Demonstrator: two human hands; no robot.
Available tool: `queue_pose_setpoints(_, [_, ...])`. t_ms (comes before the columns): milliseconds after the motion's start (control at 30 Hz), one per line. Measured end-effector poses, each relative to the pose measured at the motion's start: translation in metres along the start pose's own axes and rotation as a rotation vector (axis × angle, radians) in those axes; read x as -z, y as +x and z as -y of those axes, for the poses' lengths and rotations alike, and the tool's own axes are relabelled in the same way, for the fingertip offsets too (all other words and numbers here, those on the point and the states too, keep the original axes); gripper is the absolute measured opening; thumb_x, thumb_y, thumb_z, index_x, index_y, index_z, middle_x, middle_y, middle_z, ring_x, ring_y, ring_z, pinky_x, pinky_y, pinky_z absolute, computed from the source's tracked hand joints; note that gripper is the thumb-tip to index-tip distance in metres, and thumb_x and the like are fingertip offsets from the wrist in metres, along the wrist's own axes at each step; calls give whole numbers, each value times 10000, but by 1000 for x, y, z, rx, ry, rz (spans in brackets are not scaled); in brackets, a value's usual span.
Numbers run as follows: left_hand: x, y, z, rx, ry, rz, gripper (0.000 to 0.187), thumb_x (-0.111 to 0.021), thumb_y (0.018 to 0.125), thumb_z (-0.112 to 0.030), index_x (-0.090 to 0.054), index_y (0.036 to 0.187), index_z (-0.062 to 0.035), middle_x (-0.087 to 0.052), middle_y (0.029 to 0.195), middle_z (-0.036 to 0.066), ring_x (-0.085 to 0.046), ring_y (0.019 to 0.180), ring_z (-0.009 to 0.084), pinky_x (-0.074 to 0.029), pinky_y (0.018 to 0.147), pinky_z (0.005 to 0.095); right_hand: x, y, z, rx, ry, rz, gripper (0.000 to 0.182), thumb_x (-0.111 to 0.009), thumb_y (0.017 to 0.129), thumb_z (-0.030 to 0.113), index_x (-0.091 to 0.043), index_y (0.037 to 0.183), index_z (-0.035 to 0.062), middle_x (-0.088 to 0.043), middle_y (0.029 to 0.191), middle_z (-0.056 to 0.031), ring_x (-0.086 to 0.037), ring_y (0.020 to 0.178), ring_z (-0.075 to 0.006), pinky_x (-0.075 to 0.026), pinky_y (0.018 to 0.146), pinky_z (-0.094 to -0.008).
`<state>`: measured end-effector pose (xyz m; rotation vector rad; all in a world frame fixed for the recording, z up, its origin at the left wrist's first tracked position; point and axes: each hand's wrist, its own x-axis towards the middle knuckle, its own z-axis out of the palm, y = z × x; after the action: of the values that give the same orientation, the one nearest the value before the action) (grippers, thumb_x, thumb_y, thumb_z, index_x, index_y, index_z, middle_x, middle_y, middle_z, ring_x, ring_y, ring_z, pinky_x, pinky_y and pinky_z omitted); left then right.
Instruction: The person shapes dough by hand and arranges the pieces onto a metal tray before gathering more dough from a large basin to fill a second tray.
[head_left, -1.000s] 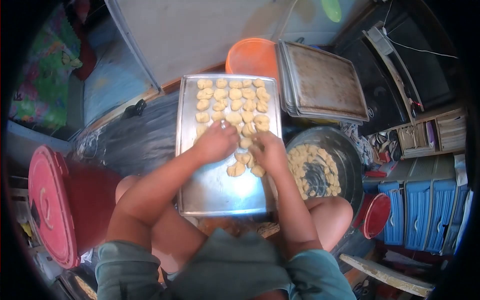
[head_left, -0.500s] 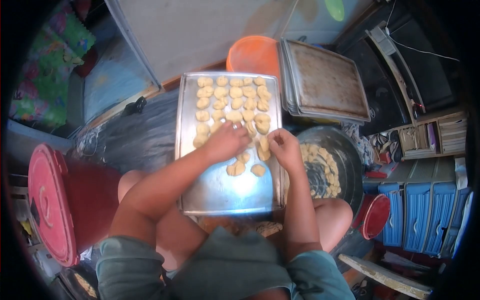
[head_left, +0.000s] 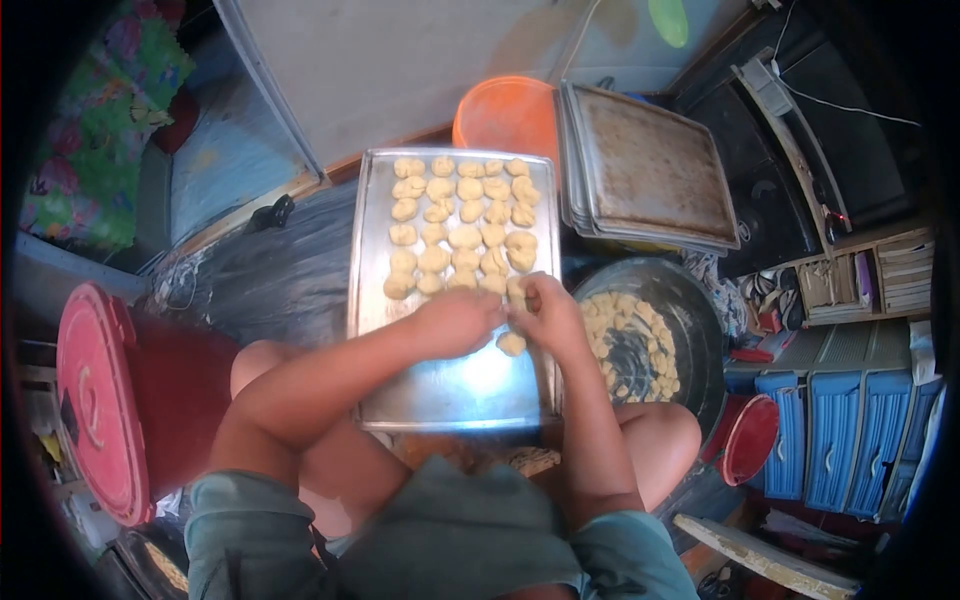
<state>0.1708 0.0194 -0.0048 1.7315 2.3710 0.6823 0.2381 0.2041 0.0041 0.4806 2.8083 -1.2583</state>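
A metal baking tray (head_left: 385,375) lies in front of me with several rows of pale yellow dough pieces (head_left: 465,237) on it. Over its lower middle, my left hand (head_left: 462,322) is closed, fingertips pointing right; whatever it holds is hidden under it. My right hand (head_left: 548,312) meets it from the right, thumb and fingers pinched around a piece of dough, mostly covered by the fingers. Just below the fingertips a single dough lump (head_left: 511,344) rests on the tray.
To the right stands a dark round basin (head_left: 700,340) with more dough pieces in it. Stacked trays (head_left: 655,165) lean beside an orange bucket (head_left: 505,112) at the back. A red lidded bin (head_left: 100,400) is on the left, blue drawers (head_left: 840,435) on the right.
My left hand has moved down and right, my right hand left and slightly down, so they now meet. The dough pieces near the lower middle are covered, and the sixth row looks fuller.
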Motion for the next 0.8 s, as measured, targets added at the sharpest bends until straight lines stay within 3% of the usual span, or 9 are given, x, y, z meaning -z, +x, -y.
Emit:
queue_pose_setpoints(100, [-6,-11,-2,121,-44,117,102,-590,758,-131,-569,816,-49,-543,877,115,-577,800,315,-487,702,420,-5,9,-18,103,-24,-16,315,-688,771,210,-609,1035,57,-624,985,-149,-623,870,-303,-496,775,-376])
queue_pose_setpoints(233, [1,-31,-1,54,28,100,98,-583,767,-126,-573,815,-42,-549,893,119,-579,808,320,-485,706,417,-2,15,-18,60,38,-63,276,-673,761,181,-604,997,57,-622,969,-151,-618,871,-314,-490,765,-382])
queue_pose_setpoints(300, [8,-44,-5,200,-219,9,83,-572,768,-109,-571,801,-33,-556,881,133,-578,804,333,-480,707,421,-2,14,-21,1,69,-102,264,-671,753,172,-602,979,53,-620,958,-152,-616,867,-319,-487,762,-386])
queue_pose_setpoints(333, [13,-48,-7,200,-214,13,83,-572,768,-109,-571,801,-33,-556,881,133,-578,804,333,-480,707,421,-1,14,-24,81,43,-117,262,-674,743,168,-598,964,50,-619,945,-154,-612,864,-325,-484,760,-388])
queue_pose_setpoints(533, [28,-80,-13,450,138,122,104,-547,760,-102,-593,785,-13,-588,901,171,-595,807,346,-477,716,444,-4,20,-16,233,-69,-135,225,-668,718,121,-605,921,47,-615,920,-158,-597,866,-341,-477,762,-400])
queue_pose_setpoints(600, [26,-83,-13,585,153,-14,123,-582,748,-122,-593,830,-31,-585,901,164,-593,783,350,-477,709,439,-6,22,-16,228,-110,-103,209,-661,716,107,-609,910,48,-614,923,-159,-595,866,-343,-477,763,-401])
queue_pose_setpoints(633, [25,-84,-14,591,152,-17,123,-582,748,-122,-593,830,-31,-585,901,164,-593,783,350,-477,709,439,-8,22,-16,235,-64,-141,194,-655,717,98,-614,900,48,-614,923,-161,-597,855,-344,-479,755,-400])
queue_pose_setpoints(700, [25,-83,-17,513,34,-271,191,-606,730,-112,-591,906,-42,-585,915,156,-592,755,349,-481,705,436,-10,23,-16,244,-20,-174,179,-649,717,90,-618,889,48,-613,924,-163,-599,844,-344,-481,747,-398])
queue_pose_setpoints(800, [17,-79,-12,491,67,-252,262,-625,723,-98,-583,978,-52,-586,935,149,-598,762,350,-486,709,437,-9,30,-22,310,-59,-171,170,-636,729,83,-625,895,46,-609,903,-156,-600,811,-338,-485,727,-389])
